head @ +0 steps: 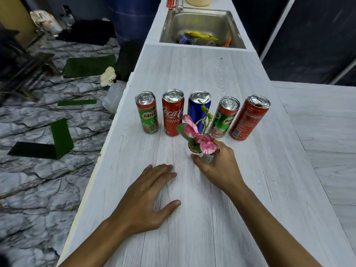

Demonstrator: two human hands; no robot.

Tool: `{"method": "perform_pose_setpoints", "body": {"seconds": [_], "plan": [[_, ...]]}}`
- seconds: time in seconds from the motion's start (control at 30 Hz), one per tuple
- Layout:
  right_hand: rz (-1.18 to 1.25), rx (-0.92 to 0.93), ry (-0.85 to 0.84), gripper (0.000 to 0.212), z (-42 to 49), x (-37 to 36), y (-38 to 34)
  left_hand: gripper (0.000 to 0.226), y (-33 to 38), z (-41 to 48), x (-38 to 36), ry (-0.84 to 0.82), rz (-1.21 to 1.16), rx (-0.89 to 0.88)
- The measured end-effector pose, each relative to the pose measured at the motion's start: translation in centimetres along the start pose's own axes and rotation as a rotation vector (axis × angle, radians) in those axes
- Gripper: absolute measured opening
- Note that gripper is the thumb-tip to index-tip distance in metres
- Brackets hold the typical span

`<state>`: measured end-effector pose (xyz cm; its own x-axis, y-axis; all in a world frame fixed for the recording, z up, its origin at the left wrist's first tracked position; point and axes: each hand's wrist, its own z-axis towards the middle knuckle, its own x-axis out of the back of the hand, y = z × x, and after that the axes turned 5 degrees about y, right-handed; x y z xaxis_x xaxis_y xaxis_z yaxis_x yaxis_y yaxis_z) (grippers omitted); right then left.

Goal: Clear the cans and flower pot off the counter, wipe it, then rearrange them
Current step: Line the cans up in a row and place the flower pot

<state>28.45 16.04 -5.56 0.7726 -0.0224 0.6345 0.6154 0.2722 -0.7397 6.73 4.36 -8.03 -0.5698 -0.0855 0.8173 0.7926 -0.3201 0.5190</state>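
Several cans stand in a row across the white wood-grain counter (192,218): a green Milo can (148,112), a red Coca-Cola can (172,112), a blue can (196,110), a second Milo can (223,117) and a second red cola can (248,118). In front of the blue can stands a small white flower pot (194,149) with pink orchid blooms. My right hand (221,166) grips the pot, thumb on its near side and fingers curled behind it. My left hand (148,197) rests flat on the counter, fingers spread, a little left of the pot.
A steel sink (202,22) with wrappers in it lies at the counter's far end, with a red can beside its tap. The counter's left edge drops to a marble-patterned floor with green mats. A second white surface extends to the right.
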Motion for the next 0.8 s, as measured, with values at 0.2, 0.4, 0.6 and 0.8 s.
{"method": "perform_pose_setpoints", "body": {"seconds": [0.2,0.4,0.6,0.8], "plan": [[-0.002,0.018,0.012,0.041,0.3,-0.1,0.3,0.068,-0.4,0.0,-0.5,-0.012,0.015,-0.008],[0.009,0.044,0.013,0.036,0.4,-0.4,0.3,0.065,-0.7,0.0,-0.8,-0.011,0.031,-0.025],[-0.016,0.046,0.006,0.034,0.7,-0.7,0.5,0.065,-0.7,0.0,-0.8,-0.009,0.039,-0.035],[-0.056,0.032,0.014,0.031,0.7,-1.1,1.0,0.063,-0.5,0.0,-0.7,-0.014,0.05,-0.03]]}}
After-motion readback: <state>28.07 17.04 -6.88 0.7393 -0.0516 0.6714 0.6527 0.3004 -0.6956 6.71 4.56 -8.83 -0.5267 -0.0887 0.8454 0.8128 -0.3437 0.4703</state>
